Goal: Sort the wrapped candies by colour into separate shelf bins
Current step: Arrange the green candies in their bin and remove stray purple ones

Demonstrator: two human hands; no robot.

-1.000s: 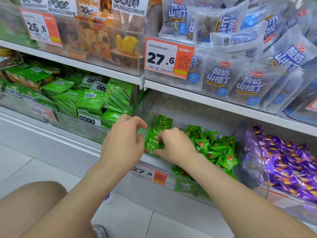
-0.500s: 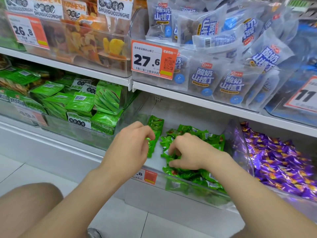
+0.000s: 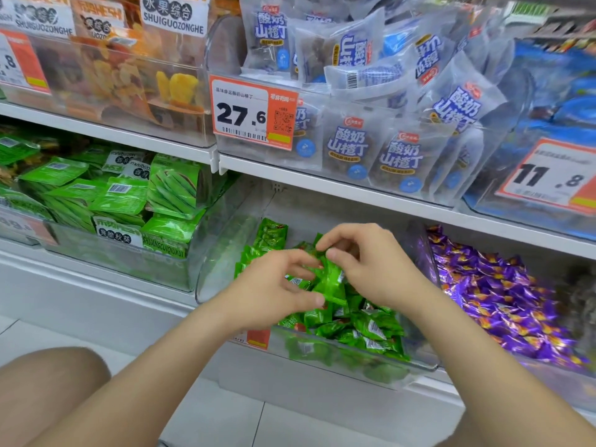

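While both hands meet at frame centre above the clear plastic shelf bin, left hand fingers curl round shiny green wrapped candies, right hand pinches their top, purple wrapped candies lower right.

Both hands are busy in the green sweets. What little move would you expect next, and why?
Probably lower the held green candies into the green bin and let go. The left hand and right hand both pinch them just above that bin's pile, and they match its colour, not the purple candies next door.
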